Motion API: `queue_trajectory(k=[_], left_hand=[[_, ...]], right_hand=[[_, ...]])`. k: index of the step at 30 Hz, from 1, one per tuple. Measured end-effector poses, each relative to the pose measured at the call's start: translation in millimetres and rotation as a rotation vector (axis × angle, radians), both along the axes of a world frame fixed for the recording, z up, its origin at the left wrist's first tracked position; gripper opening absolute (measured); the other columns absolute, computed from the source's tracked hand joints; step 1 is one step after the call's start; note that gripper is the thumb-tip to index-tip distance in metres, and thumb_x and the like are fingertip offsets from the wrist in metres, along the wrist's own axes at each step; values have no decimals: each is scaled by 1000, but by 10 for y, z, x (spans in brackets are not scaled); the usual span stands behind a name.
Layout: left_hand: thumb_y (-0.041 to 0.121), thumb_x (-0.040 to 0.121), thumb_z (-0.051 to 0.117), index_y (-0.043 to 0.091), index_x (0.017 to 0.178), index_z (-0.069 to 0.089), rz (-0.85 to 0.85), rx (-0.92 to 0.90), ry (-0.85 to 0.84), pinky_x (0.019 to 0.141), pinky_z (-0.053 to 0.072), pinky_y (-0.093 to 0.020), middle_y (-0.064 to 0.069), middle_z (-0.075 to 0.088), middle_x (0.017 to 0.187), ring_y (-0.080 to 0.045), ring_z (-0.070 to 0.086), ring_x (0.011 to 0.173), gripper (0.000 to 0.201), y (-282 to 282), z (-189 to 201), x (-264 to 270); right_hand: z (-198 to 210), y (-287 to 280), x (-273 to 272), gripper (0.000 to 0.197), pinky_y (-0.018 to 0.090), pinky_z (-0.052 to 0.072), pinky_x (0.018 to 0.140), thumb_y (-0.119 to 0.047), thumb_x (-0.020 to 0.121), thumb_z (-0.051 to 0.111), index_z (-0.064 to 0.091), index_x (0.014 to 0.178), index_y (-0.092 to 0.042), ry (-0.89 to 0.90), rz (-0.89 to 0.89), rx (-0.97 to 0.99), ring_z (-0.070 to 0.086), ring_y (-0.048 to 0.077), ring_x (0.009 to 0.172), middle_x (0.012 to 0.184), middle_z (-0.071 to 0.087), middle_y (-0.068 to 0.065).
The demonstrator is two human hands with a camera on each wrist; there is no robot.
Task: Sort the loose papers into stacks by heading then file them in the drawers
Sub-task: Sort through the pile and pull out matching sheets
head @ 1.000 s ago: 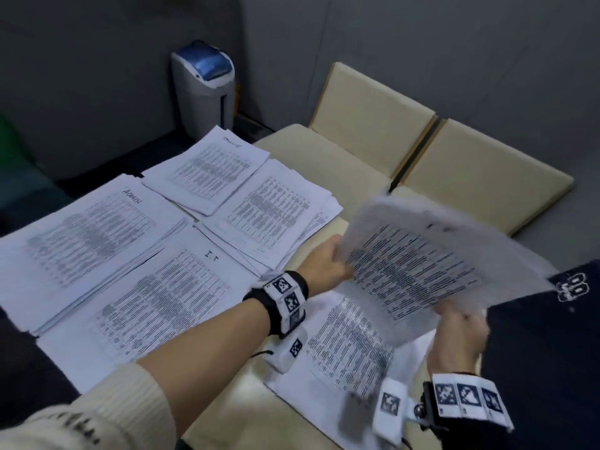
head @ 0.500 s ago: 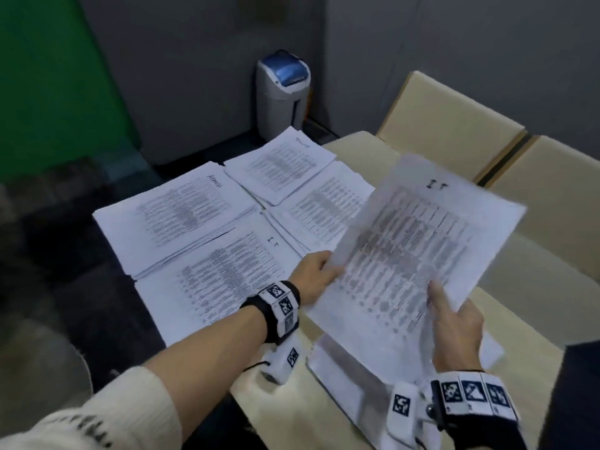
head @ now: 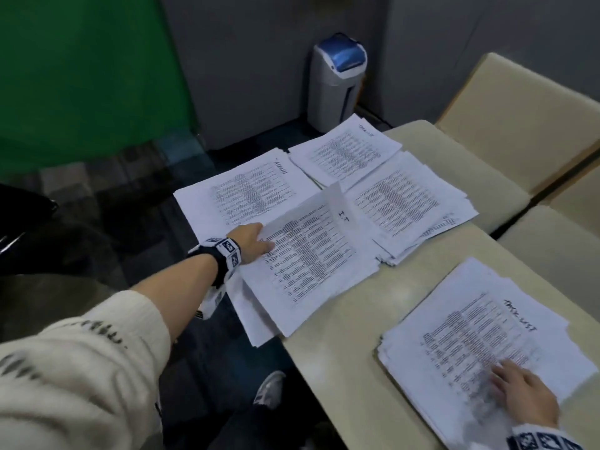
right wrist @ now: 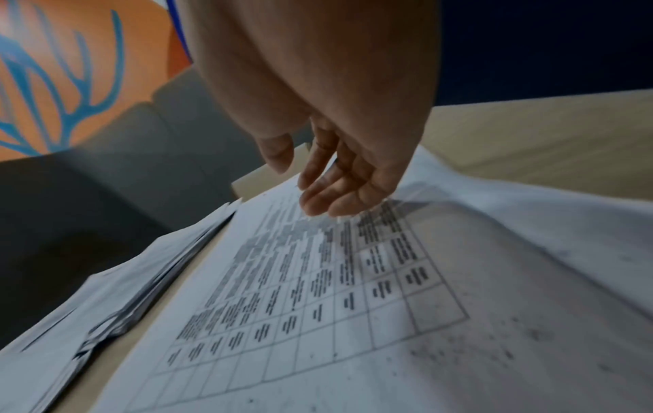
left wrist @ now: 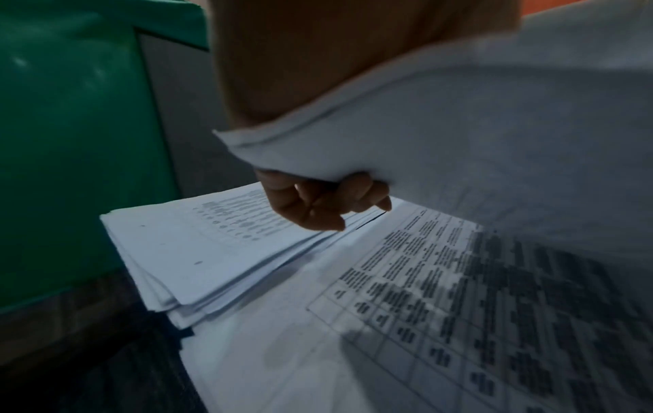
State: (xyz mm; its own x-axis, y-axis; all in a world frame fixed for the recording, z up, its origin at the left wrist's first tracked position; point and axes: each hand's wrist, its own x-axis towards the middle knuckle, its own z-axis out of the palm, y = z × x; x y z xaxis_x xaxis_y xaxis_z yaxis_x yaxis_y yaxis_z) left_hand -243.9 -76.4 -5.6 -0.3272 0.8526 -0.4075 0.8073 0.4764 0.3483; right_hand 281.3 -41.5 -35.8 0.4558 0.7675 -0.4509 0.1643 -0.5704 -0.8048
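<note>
Several stacks of printed table sheets lie on the beige table. My left hand pinches the left edge of a sheet headed "IT" and holds it low over the near-left stack; its far corner curls up. In the left wrist view the fingers curl under that sheet, above the stack. My right hand hovers with relaxed fingers over the loose pile headed "Task list" at the near right. Seen from the right wrist, its fingers hang just above the top sheet.
Three more stacks lie beyond: one far left, one at the back, one to the right of the IT stack. Beige chairs stand behind the table. A grey bin with a blue lid stands by the wall.
The right hand let go of the sheet and dropped to the near-right pile. The left hand carried the sheet leftward and down onto the IT stack.
</note>
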Motion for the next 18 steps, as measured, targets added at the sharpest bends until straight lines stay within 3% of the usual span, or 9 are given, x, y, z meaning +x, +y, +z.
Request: queue_trajectory(k=[2,5,7,8,10,11,15,18], left_hand=[[51,92,59,11,116,52,-3,-29,44,81,48,-36,-10,62,111,-27,57,94,47,40,-44,-80],[51,84,67,12,125,45,-10,-21,339,97,44,-44,-10,51,126,-28,50,113,61,216,-57,-24],[42,87,66,9,130,41,6,59,416,103,40,-47,-12,44,132,-29,43,122,60,431,36,126],[38,89,63,7,130,40,-4,108,393,103,40,-47,-13,43,132,-30,42,121,56,561,88,239],[34,92,58,7,131,41,-71,202,298,101,40,-47,-14,43,131,-31,43,120,51,835,193,535],[32,93,57,7,131,42,-117,238,226,100,40,-46,-15,43,132,-33,43,120,48,956,230,718],[29,95,56,10,120,52,-308,246,-68,94,43,-41,-14,48,125,-33,50,113,32,1245,249,1639],[30,94,59,12,114,56,-459,136,-225,89,47,-39,-11,52,120,-31,55,105,27,1304,113,2373]], right_hand=[[-30,-49,69,26,12,52,46,-11,96,61,61,116,6,-34,-75,-34,65,15,62,111,65,20],[-95,-89,134,9,13,52,46,-13,93,66,66,89,-5,-91,-124,-51,67,4,52,109,70,18],[-135,-92,125,8,13,52,47,-13,90,68,67,82,-10,-166,-101,-81,66,0,51,101,71,15],[-148,-83,108,6,15,54,51,-14,89,68,69,86,-8,-197,-93,-98,69,6,60,98,71,14],[-123,-80,88,13,31,58,76,-17,90,66,70,96,-6,-262,-31,-145,68,26,84,94,70,16],[-98,-91,85,14,38,54,86,-17,92,64,68,96,-5,-281,1,-148,65,30,88,94,69,16],[8,-195,184,8,37,44,85,-16,93,64,67,93,-8,-343,97,-152,57,31,91,95,63,15],[-8,-240,400,6,40,48,88,-16,90,68,68,86,-12,-349,11,-149,61,35,95,95,66,15]])
